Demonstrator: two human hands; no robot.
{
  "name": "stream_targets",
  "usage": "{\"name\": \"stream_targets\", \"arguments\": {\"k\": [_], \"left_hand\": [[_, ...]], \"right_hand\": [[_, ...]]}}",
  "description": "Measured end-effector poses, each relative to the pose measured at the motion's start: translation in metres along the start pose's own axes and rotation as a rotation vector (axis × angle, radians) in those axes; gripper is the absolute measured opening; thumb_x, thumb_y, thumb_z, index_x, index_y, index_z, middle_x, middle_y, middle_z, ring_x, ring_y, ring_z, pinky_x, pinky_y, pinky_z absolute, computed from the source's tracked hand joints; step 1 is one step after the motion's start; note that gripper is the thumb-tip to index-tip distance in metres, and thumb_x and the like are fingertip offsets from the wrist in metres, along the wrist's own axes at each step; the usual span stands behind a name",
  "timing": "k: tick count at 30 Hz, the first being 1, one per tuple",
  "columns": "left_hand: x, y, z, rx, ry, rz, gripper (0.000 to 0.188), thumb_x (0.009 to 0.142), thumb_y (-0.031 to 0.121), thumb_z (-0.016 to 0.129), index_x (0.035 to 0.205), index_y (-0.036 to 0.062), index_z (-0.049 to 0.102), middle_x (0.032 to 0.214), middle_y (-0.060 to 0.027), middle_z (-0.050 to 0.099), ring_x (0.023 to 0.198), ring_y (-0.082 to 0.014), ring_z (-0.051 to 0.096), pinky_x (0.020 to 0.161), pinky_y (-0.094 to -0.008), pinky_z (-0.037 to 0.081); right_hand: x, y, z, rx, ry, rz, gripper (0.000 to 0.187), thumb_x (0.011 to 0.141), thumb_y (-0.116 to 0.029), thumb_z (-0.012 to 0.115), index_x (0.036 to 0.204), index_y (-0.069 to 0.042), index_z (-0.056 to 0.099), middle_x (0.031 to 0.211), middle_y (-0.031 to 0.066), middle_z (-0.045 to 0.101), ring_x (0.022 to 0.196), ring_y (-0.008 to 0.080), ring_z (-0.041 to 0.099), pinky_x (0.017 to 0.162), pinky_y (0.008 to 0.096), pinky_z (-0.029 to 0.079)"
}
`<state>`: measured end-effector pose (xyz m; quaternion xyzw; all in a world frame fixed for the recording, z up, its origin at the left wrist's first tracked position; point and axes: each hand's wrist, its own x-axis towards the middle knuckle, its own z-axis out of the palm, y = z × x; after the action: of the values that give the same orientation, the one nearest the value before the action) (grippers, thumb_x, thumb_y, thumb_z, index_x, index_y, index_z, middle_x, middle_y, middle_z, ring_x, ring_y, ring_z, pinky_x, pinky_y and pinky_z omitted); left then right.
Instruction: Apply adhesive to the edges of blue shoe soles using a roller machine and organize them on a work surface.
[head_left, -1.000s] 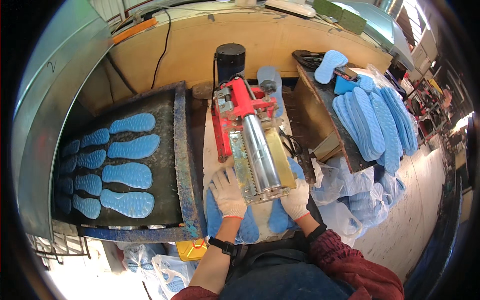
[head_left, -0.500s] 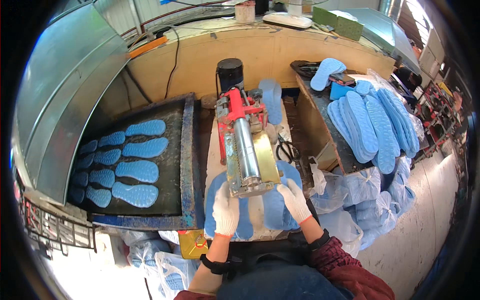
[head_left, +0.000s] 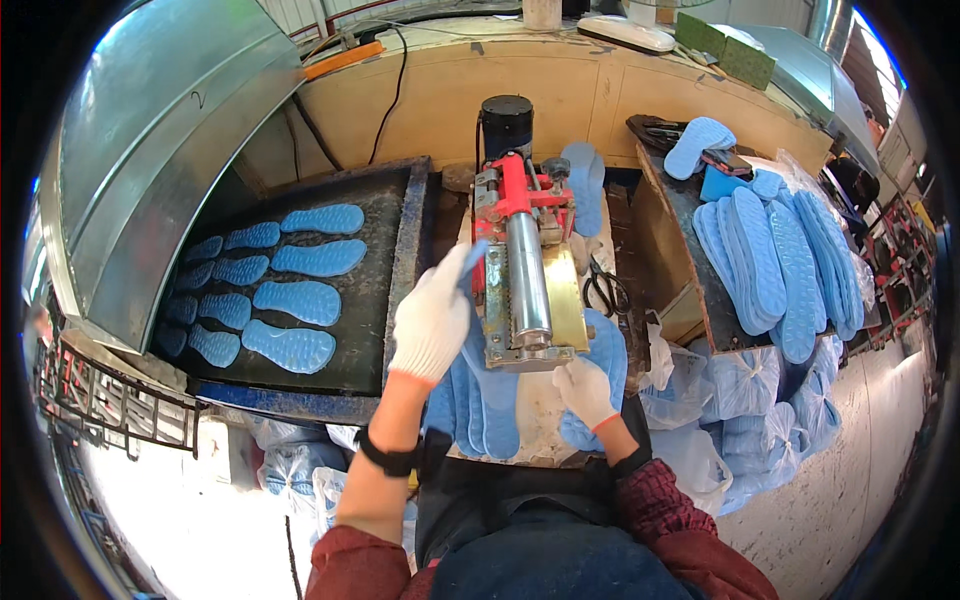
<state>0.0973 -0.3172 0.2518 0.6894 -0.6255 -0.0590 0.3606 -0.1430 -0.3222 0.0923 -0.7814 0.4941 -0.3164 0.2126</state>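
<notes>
A white glove covers my left hand (head_left: 432,318), raised beside the left side of a red-and-silver roller machine (head_left: 525,265). Its fingers close on a blue shoe sole (head_left: 476,256), of which only a narrow end shows. My right hand (head_left: 585,390), gloved too, is at the machine's front right corner with its fingers curled in; whether anything is in them is hidden. Blue soles (head_left: 488,405) lie in a row beneath my left hand, partly under the machine. More soles (head_left: 606,350) lie just beyond my right hand, and another pair (head_left: 584,185) rests behind the machine.
On the left, a dark tray (head_left: 375,300) under a metal hood (head_left: 170,150) bears rows of blue soles. Black-handled scissors (head_left: 604,290) lie right of the machine. A side table (head_left: 690,290) carries stacked soles, with plastic bags (head_left: 745,385) of soles below.
My left hand has moved up and away from the machine's front along its left side, now with a blue sole in it. My right hand stays near the front corner. The whole view has shifted slightly.
</notes>
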Motion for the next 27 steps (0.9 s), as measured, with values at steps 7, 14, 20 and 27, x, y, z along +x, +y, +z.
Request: {"name": "stream_targets", "arguments": {"k": [7, 14, 20, 27], "left_hand": [[0.03, 0.007, 0.006, 0.289, -0.171, 0.396, 0.033, 0.083, 0.003, 0.05, 0.115, 0.0103, 0.057, 0.09, -0.0159, 0.061, 0.08, -0.0376, 0.064, 0.065, -0.0471, 0.051], [-0.013, 0.017, -0.02, 0.265, -0.336, 0.389, 0.039, 0.079, 0.0, 0.051, 0.117, 0.0049, 0.056, 0.098, -0.0162, 0.063, 0.08, -0.037, 0.065, 0.064, -0.0432, 0.052], [-0.023, -0.014, -0.025, -0.493, -0.35, 0.145, 0.049, 0.078, -0.004, 0.046, 0.125, 0.0021, 0.059, 0.112, -0.0095, 0.068, 0.094, -0.0191, 0.068, 0.084, -0.0311, 0.052], [-0.043, -0.029, -0.013, -1.126, 0.111, -0.469, 0.041, 0.088, 0.0, 0.05, 0.128, -0.0009, 0.055, 0.117, -0.0079, 0.063, 0.105, -0.0143, 0.06, 0.091, -0.0275, 0.047]], "right_hand": [[-0.006, 0.007, 0.007, -0.173, 0.108, -0.237, 0.013, 0.086, -0.02, 0.064, 0.081, -0.009, 0.061, 0.074, 0.0108, 0.063, 0.073, 0.0314, 0.062, 0.065, 0.044, 0.047], [-0.004, 0.004, 0.008, -0.23, 0.085, -0.235, 0.018, 0.085, -0.019, 0.065, 0.073, -0.007, 0.056, 0.073, 0.0107, 0.059, 0.072, 0.0305, 0.061, 0.065, 0.0439, 0.046], [-0.005, 0.005, 0.006, -0.24, 0.087, -0.257, 0.014, 0.085, -0.019, 0.064, 0.079, -0.008, 0.06, 0.073, 0.0107, 0.058, 0.072, 0.0296, 0.062, 0.064, 0.0432, 0.046], [-0.006, 0.005, 0.009, -0.227, 0.08, -0.288, 0.009, 0.085, -0.017, 0.063, 0.082, -0.009, 0.062, 0.072, 0.0098, 0.062, 0.072, 0.0296, 0.062, 0.066, 0.0432, 0.047]]}}
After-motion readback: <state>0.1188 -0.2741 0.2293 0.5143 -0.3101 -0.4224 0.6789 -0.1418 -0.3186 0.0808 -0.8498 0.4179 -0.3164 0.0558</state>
